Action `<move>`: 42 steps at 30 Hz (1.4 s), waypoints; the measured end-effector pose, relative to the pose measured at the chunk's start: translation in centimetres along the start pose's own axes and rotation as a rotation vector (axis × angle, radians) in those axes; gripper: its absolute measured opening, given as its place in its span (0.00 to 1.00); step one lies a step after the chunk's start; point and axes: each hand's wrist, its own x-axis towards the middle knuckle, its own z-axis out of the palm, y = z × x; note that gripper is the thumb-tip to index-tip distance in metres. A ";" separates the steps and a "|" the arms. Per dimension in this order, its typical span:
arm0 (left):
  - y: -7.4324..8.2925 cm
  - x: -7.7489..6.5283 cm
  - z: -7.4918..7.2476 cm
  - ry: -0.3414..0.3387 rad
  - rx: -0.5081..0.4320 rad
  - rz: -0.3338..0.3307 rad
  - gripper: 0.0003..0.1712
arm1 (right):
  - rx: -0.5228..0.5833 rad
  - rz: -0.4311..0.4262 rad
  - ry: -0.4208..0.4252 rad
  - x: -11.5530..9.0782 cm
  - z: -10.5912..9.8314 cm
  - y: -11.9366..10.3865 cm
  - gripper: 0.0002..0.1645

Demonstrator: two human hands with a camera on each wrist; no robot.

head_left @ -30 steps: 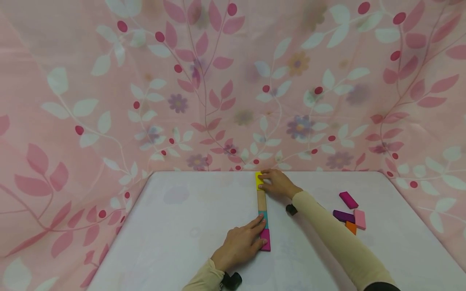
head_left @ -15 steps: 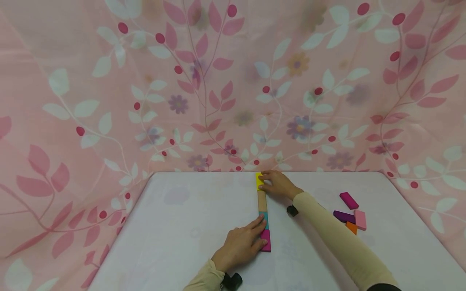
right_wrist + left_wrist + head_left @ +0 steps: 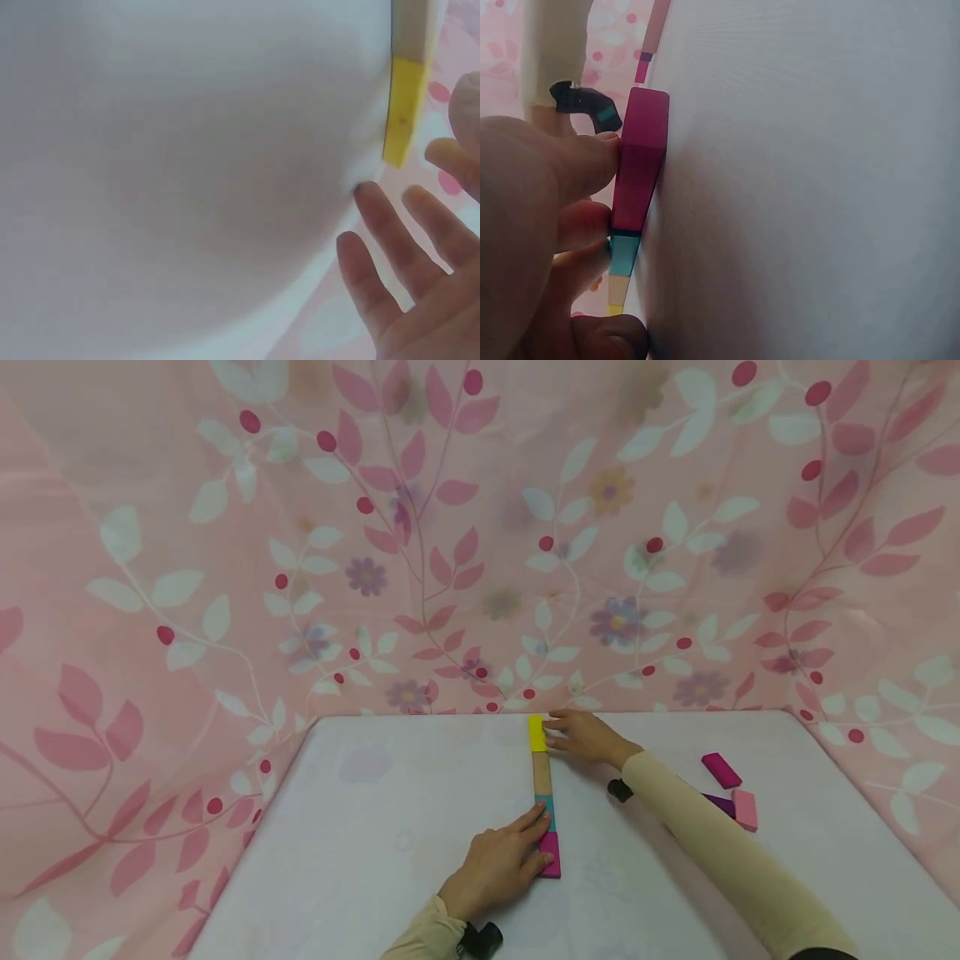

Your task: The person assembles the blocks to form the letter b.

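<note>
White table point(image 3: 360, 835), one four-block row point(image 3: 542, 772); left hand point(image 3: 497, 866) presses it, right hand point(image 3: 588, 737) spread

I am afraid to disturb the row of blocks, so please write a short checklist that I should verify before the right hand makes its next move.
1. Right hand clear of the yellow block: ok, a gap shows in the right wrist view.
2. Left hand on the near end: ok, it touches the teal block and the adjoining magenta block.
3. Wood-coloured block between yellow and teal: ok.
4. Teal-magenta joint tight: cannot tell, a dark line shows there.
5. Loose purple block fully visible: not ok, the right sleeve partly hides it.
</note>
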 end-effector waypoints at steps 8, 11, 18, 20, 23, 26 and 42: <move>-0.1 0.1 0.1 -0.013 -0.014 -0.026 0.34 | 0.011 0.086 -0.070 -3.2 -2.4 1.8 0.29; -0.2 0.2 0.1 -0.017 -0.012 -0.029 0.34 | -0.011 0.053 -0.051 -4.6 -3.1 2.6 0.28; -0.2 0.3 0.0 -0.018 -0.002 -0.032 0.33 | -0.034 0.032 -0.048 -8.5 -4.9 4.6 0.25; -0.1 0.4 0.1 -0.022 0.004 -0.035 0.33 | -0.026 0.059 -0.070 -9.7 -5.4 5.1 0.26; -0.1 0.4 0.1 -0.025 0.010 -0.038 0.33 | -0.023 0.099 -0.110 -11.6 -6.0 5.7 0.29; -0.1 0.4 0.2 -0.029 0.001 -0.040 0.34 | 0.002 0.130 -0.140 -13.5 -6.5 6.0 0.32; 0.1 0.3 0.4 -0.032 0.000 -0.046 0.34 | 0.001 0.225 -0.167 -20.1 -7.8 7.4 0.21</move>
